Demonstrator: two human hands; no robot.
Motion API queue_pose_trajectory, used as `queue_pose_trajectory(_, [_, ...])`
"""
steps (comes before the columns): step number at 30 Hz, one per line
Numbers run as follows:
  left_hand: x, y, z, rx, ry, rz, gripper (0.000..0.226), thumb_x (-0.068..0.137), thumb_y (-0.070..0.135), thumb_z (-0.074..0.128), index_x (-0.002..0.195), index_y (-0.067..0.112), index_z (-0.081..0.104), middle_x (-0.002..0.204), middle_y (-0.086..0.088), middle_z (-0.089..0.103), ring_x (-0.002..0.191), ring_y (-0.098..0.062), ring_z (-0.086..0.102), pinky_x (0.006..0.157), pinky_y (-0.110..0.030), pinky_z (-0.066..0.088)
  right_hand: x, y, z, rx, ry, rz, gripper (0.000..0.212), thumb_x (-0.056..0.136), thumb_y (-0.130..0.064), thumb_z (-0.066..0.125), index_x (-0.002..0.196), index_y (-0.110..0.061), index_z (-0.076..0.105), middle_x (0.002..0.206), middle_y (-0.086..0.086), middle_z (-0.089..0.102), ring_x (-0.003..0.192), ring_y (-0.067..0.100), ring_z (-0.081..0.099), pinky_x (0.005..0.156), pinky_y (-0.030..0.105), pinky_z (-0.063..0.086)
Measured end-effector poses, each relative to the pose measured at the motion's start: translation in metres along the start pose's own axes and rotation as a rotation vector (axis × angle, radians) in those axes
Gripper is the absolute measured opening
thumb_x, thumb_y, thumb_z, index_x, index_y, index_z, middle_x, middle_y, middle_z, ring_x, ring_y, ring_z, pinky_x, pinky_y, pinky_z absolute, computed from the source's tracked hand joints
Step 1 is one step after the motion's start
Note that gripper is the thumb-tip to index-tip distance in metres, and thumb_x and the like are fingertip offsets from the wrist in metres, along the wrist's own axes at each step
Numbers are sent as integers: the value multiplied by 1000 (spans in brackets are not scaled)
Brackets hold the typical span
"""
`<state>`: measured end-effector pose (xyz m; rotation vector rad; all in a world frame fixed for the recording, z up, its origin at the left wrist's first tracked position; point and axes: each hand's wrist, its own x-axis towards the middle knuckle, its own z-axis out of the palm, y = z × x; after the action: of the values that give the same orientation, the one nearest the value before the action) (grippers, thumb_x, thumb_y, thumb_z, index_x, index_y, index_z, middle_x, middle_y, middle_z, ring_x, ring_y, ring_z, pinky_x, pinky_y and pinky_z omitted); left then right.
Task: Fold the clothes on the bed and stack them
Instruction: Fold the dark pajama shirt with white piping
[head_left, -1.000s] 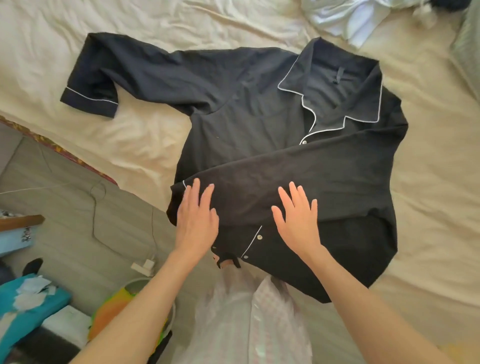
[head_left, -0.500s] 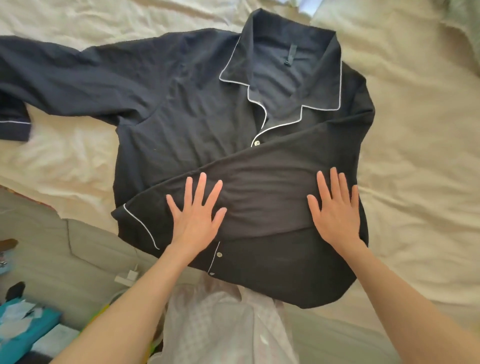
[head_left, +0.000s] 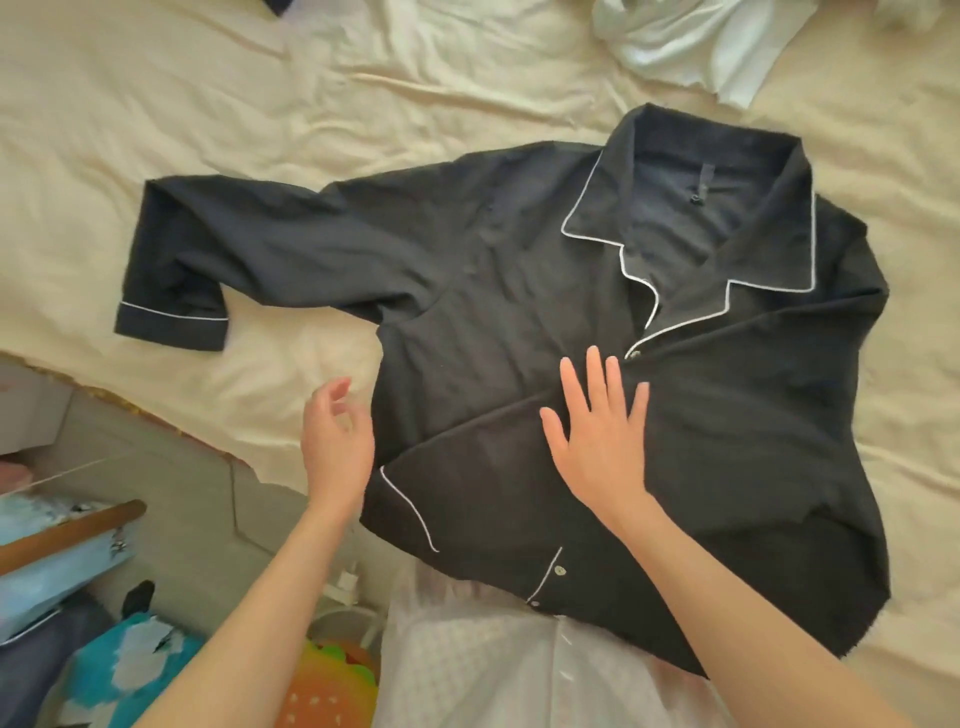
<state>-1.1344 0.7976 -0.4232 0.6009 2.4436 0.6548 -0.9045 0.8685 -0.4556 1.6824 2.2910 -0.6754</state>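
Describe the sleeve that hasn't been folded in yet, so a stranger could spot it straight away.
Start at the cream bed sheet and find the black shirt with white piping spread across it. From the collar, go toward the left hand side: the unfolded sleeve sticks out flat over the sheet. Unlike the other sleeve, folded across the front under the right hand, it lies clear of the body.

A cream sheet (head_left: 156, 104) is seen spread and wrinkled over the bed. Below its lower left edge, grey floor (head_left: 171, 499) is shown. On the floor, near that edge, a white plug (head_left: 345, 582) with a thin cable is seen. Left of the plug, a wooden bar (head_left: 67, 532) is laid across a pale blue item. Below the plug, an orange patterned object (head_left: 327, 686) is seen, and left of it a teal and white cloth (head_left: 130, 670).
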Motion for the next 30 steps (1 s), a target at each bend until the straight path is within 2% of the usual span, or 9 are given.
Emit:
queue_pose_trajectory(6, [105, -42, -76, -442, 157, -558, 64, 91, 18, 60, 143, 12, 23, 139, -11, 39, 119, -27, 50, 96, -35, 46, 43, -123, 5, 53, 15, -116, 58, 98, -41, 36, 149, -18, 25, 157, 11, 16, 146, 29, 11, 115, 55, 6])
queue_pose_trajectory(10, [169, -54, -101, -643, -17, -637, 58, 90, 36, 62, 134, 5, 43, 118, -11, 59, 104, -26, 59, 80, -34, 50, 81, -196, 5, 67, 43, -230, 58, 97, -39, 39, 149, -19, 24, 157, 10, 16, 146, 29, 11, 114, 55, 5])
queue_pose_trajectory(12, [194, -55, -108, -736, -41, -696, 55, 86, 41, 64, 129, 10, 50, 118, -5, 62, 105, -22, 61, 87, -32, 51, 97, -221, 8, 34, 32, -269, 59, 96, -37, 42, 149, -20, 23, 158, 10, 16, 146, 29, 10, 114, 55, 5])
queue_pose_trajectory(16, [221, -57, -116, -880, 12, -754, 46, 89, 24, 63, 131, 14, 48, 123, -5, 60, 104, -20, 61, 87, -33, 52, 116, -249, 17, -33, -46, -309, 60, 98, -39, 35, 151, -23, 13, 159, 7, 8, 147, 26, 1, 115, 52, 0])
queue_pose_trajectory(18, [229, -53, -127, -868, 130, -731, 41, 91, 17, 59, 130, 13, 48, 121, -6, 60, 96, -21, 61, 78, -34, 54, 118, -254, 17, -50, -80, -312, 59, 98, -41, 32, 151, -24, 11, 160, 5, 6, 147, 25, -1, 115, 52, -1])
queue_pose_trajectory(21, [241, -46, -159, -744, 261, -586, 44, 96, 19, 49, 138, 11, 38, 132, -7, 52, 111, -23, 56, 94, -39, 49, 116, -260, 10, -69, -125, -289, 59, 99, -42, 30, 151, -25, 9, 160, 4, 4, 147, 24, -2, 115, 51, -3])
queue_pose_trajectory(23, [247, -39, -190, -533, 304, -390, 40, 99, 20, 42, 136, 7, 37, 135, -6, 48, 117, -19, 51, 98, -28, 43, 112, -268, 1, -80, -172, -278, 59, 100, -42, 28, 151, -26, 7, 160, 4, 2, 147, 24, -3, 115, 51, -3])
queue_pose_trajectory(26, [252, -17, -238, -325, 364, -97, 31, 100, 20, 39, 125, 3, 46, 112, 1, 52, 92, -1, 54, 72, -3, 39, 110, -287, -20, 6, -250, -244, 57, 101, -41, 28, 152, -25, 7, 160, 3, 3, 147, 22, -1, 116, 49, 2])
queue_pose_trajectory(30, [245, 14, -275, -186, 334, 183, 24, 98, 22, 43, 107, 2, 54, 91, 3, 52, 75, -5, 45, 59, -6, 36, 113, -314, -56, 535, -426, 49, 51, 101, -38, 33, 147, -14, 31, 153, 4, 31, 141, 21, 27, 115, 35, 21])
